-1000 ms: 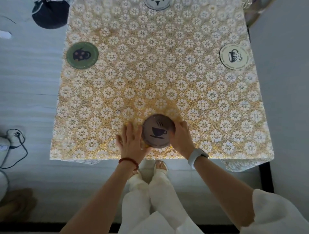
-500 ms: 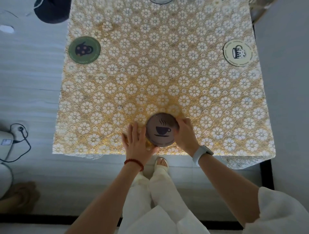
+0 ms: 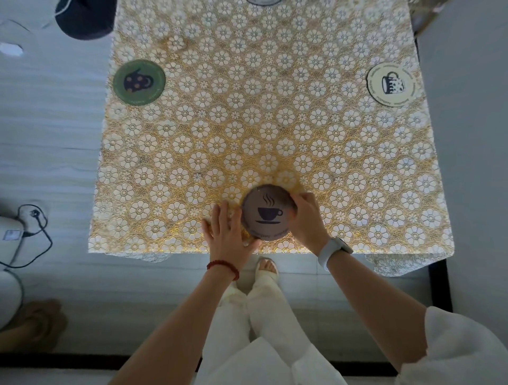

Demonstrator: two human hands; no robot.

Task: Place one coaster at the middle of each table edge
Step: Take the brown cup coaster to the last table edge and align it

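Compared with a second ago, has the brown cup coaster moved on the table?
Yes, slightly: the brown coaster has slid toward the table's near edge, uncovering more of the flower pattern beyond it.

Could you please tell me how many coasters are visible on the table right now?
4: green coaster at the left edge, cream coaster at the right, brown coaster at the near edge between both hands, and one cropped at the far edge.

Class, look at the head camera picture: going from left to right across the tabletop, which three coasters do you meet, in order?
Green coaster → brown coffee-cup coaster → white mug coaster.
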